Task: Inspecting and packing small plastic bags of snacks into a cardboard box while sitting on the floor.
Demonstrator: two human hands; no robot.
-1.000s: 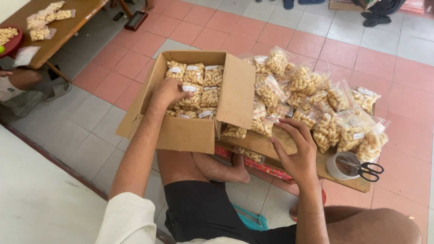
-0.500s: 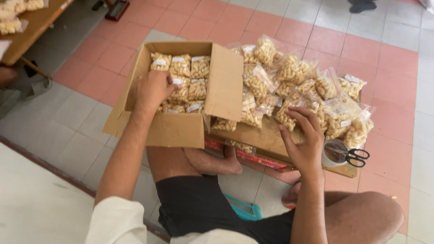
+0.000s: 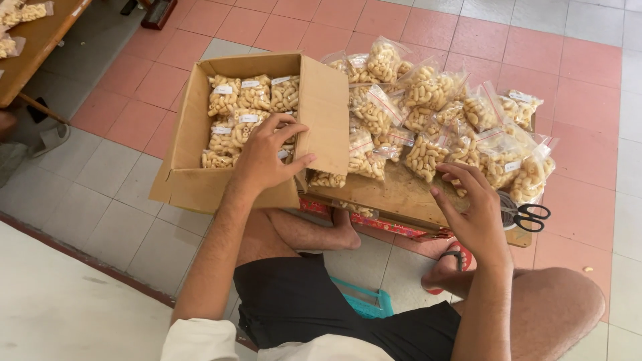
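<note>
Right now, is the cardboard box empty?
No, the brown cardboard box holds clear bags of pale snacks under the left hand.

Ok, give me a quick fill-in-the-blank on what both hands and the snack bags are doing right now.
1. The left hand rests over bags inside the cardboard ____.
2. The right hand hovers open beside the loose pile of snack bags on the wooden ____.
3. The scissors lie at the board's ____ end.

Missing words: box; board; right
</note>
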